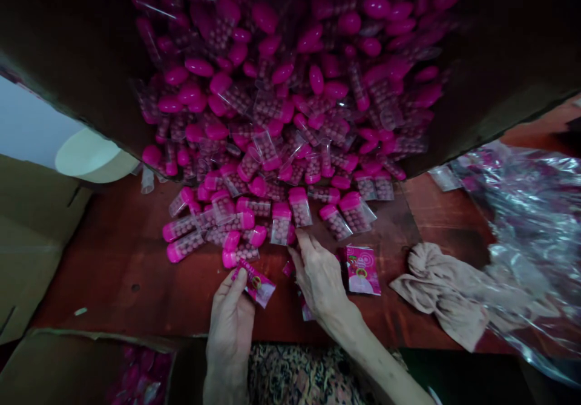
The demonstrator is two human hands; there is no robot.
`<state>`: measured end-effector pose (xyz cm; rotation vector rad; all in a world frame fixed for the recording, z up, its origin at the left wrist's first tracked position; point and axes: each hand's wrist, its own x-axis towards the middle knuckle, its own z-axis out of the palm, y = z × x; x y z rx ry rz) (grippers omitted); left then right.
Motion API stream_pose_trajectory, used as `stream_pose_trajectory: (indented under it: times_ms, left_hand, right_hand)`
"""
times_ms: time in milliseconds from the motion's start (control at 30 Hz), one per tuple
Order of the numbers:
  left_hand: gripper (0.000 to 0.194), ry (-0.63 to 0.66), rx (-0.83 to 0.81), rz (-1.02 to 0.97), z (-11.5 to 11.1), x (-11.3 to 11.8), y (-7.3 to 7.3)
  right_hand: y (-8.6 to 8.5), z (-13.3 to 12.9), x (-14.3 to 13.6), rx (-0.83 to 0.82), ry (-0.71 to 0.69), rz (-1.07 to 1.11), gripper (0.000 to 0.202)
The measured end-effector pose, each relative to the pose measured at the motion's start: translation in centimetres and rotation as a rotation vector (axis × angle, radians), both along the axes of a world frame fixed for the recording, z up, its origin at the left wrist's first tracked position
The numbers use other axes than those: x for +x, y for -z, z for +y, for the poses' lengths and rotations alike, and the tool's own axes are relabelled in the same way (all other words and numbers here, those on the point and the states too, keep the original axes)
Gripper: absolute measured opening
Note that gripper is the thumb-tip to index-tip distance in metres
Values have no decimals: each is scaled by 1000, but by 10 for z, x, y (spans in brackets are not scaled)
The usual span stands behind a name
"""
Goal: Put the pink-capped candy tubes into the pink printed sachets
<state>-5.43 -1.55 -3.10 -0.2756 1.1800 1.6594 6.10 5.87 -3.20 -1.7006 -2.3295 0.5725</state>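
My left hand (232, 305) pinches a pink printed sleeve (258, 284) between thumb and fingers, above the red-brown table (131, 272). To its right, my right hand (318, 272) reaches to the near edge of the pile, fingertips beside a pink-capped clear container of small balls (281, 223). Its fingers are bent together; whether they grip anything is hidden. Another pink printed sleeve (363, 270) lies flat right of my right hand, and part of one more shows beneath that hand. Many similar containers (267, 144) spill toward me from a large dark box.
A crumpled beige cloth (440, 290) and clear plastic wrapping (535, 223) lie at right. A pale round bowl (93, 157) stands at back left. Cardboard (36, 229) rises at left; an open box (68, 365) at lower left holds pink items.
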Motion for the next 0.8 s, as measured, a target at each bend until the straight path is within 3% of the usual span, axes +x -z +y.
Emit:
stream_pose_trajectory:
  times_ms: [267,467,633,800]
  left_hand:
    - [12,37,30,-14,0,-1,1]
    - [19,49,43,-13,-2,-1,2]
    - [10,43,30,8,-2,-1,2]
    - [11,27,30,17,0,1,1]
  right_hand:
    - [0,7,-18,-55,67,-134,45]
    - [4,13,-19,-8,68,-163,38]
    - [3,11,-5,19,70,-151,18]
    - [-3,12,3,38,51,-103,25]
